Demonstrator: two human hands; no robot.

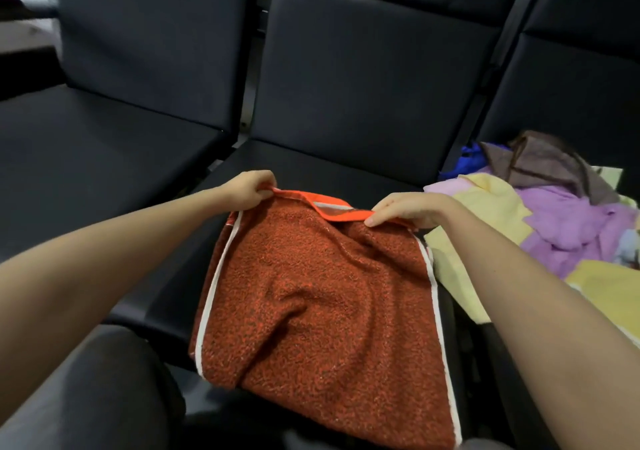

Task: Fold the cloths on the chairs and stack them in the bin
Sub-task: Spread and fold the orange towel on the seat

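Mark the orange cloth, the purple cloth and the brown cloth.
orange cloth (311,293), head view, middle of its speckled face.
purple cloth (568,224), head view, its crumpled middle.
brown cloth (540,162), head view, its upper fold.

The fuzzy orange-red towel has tiny dark speckles all over. A thin white stripe runs down each side edge, and its far edge has a smooth, bright orange band. The padded black chairs are plain. The heap of soft cloths on the right seat is purple, pale yellow, brown and blue.
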